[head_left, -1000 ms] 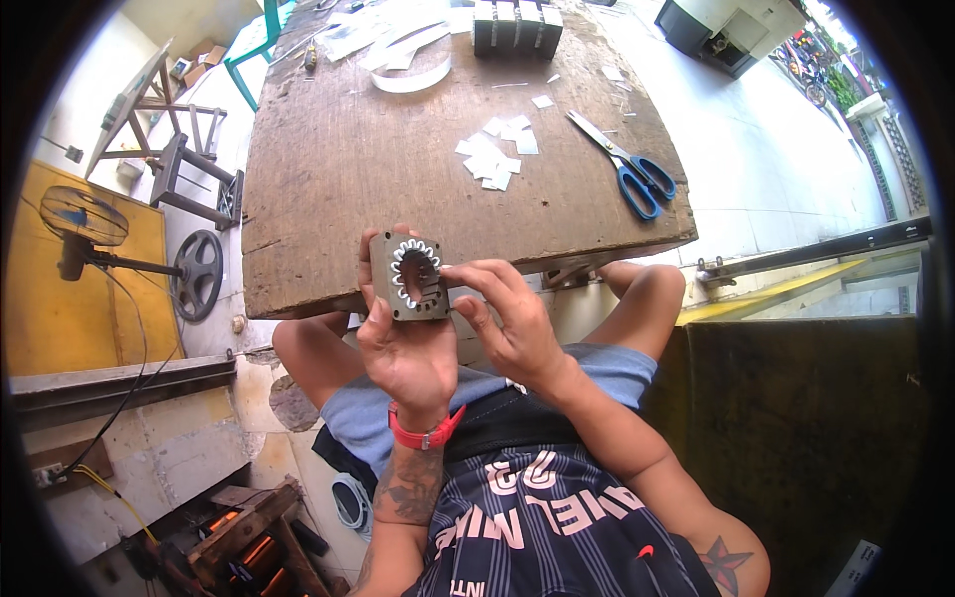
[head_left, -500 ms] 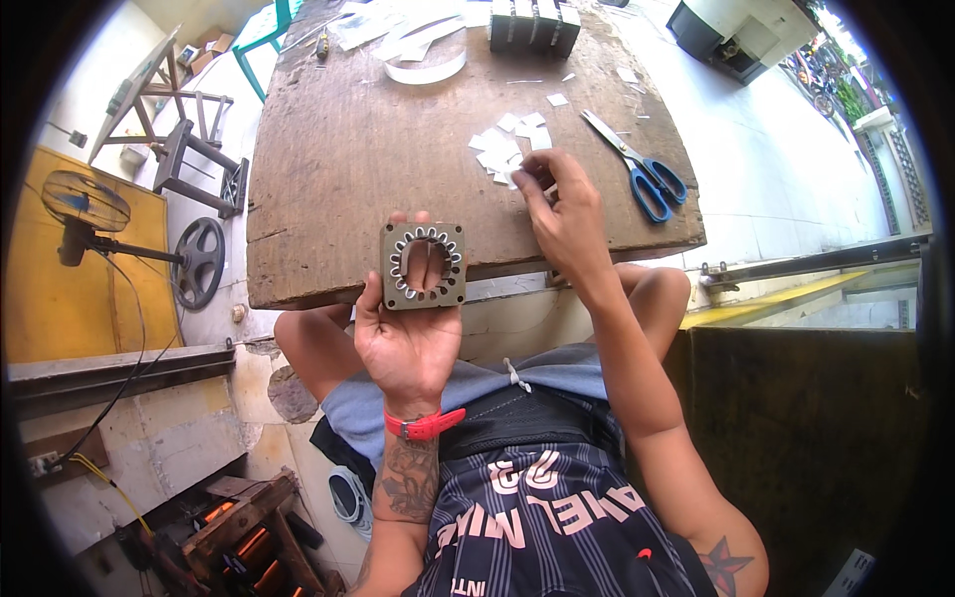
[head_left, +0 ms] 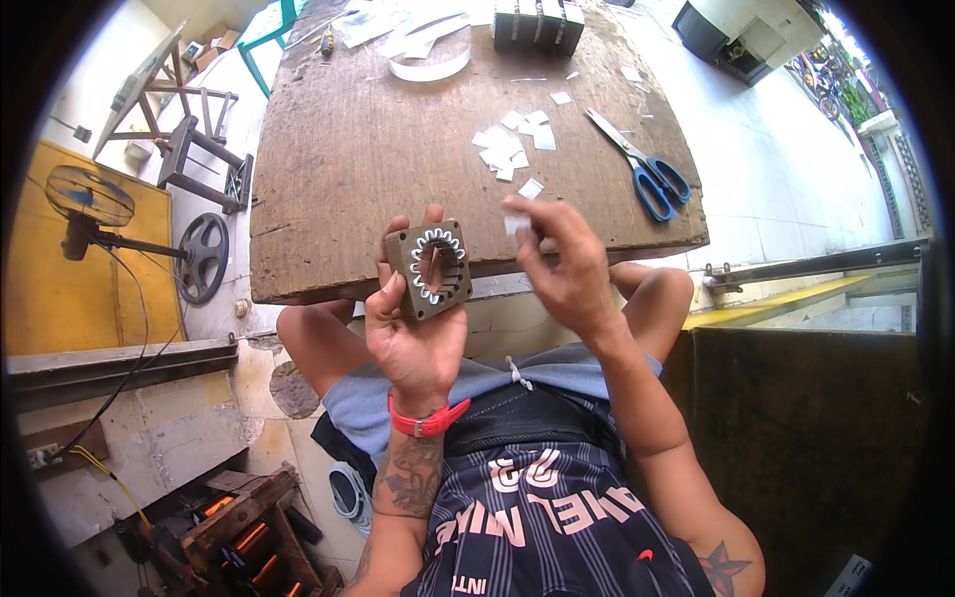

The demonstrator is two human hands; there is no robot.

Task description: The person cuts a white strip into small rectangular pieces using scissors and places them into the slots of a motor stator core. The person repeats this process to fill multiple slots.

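My left hand (head_left: 418, 333) is wrapped round a square motor stator core (head_left: 460, 282), held tilted at the table's near edge. White paper liners (head_left: 419, 249) sit in many of the slots round its central hole; a few slots at the right look bare. My right hand (head_left: 569, 261) pinches a small white paper piece (head_left: 517, 223) between thumb and fingers, to the right of the core. Just beyond it one loose paper piece (head_left: 532, 189) lies on the wood, and a scattered pile of similar pieces (head_left: 497, 149) lies farther off.
Blue-handled scissors (head_left: 652, 184) lie on the wooden table (head_left: 358, 149) at the right. At the far side stand a dark laminated block (head_left: 538, 30), a curled white strip (head_left: 430, 70) and paper sheets (head_left: 403, 25). A fan (head_left: 90, 204) stands at the left.
My right hand has drawn back from the pile toward me with a paper piece, and another piece now lies apart from the pile. My left hand has tilted the stator core.
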